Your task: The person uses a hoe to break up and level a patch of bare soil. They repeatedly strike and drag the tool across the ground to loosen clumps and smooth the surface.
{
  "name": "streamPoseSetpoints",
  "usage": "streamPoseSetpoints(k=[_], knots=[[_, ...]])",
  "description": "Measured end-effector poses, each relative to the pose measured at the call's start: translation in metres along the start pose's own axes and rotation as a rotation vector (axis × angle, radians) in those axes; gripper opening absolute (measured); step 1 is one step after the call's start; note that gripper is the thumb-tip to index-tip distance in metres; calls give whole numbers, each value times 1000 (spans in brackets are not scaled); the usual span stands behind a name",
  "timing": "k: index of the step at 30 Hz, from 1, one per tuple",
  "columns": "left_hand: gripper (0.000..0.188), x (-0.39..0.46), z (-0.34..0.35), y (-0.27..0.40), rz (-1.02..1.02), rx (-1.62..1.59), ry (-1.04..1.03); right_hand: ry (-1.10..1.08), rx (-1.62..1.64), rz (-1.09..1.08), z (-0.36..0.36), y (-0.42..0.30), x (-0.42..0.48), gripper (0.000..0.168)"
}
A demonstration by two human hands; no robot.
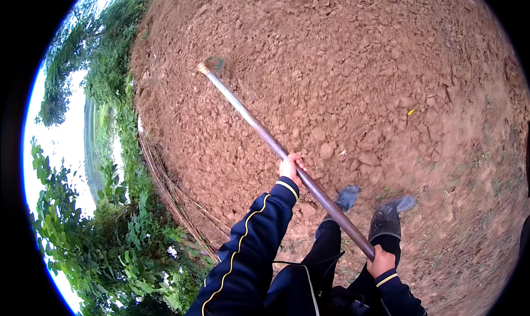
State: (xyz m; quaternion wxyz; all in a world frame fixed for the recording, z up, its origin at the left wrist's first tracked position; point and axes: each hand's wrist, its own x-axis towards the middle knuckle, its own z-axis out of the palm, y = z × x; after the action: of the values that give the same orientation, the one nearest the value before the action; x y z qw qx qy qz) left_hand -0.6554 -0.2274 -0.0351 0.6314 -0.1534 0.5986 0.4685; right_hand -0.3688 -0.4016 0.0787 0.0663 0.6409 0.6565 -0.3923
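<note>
A long-handled hoe slants across the head view, its wooden handle (267, 135) pale at the far end and dark brown nearer me. My left hand (291, 167) grips it around the middle. Close to my legs, my right hand (381, 261) is wrapped around the butt end. The hoe's blade (217, 65) is at the upper left, blurred against reddish-brown soil (331, 67). I cannot tell whether it touches the ground or is just above it.
My rubber boots (386, 218) stand on firmer ground by the clods. Long dry stalks (165, 179) line the plot's left edge, with leafy green plants (124, 233) beyond. A yellow leaf (410, 112) lies on the soil to the right.
</note>
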Motion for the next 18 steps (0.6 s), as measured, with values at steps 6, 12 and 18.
streamPoseSetpoints(k=[6, 12, 18], knots=[[13, -10, 18, 42, 234, 150, 116, -67, 178, -58, -17, -31, 7, 24], [12, -36, 21, -46, -126, 193, 303, -103, 39, 82, -32, 14, -47, 23], [18, -46, 3, -49, -103, -49, 16, -44, -88, 89, -12, 31, -45, 21]])
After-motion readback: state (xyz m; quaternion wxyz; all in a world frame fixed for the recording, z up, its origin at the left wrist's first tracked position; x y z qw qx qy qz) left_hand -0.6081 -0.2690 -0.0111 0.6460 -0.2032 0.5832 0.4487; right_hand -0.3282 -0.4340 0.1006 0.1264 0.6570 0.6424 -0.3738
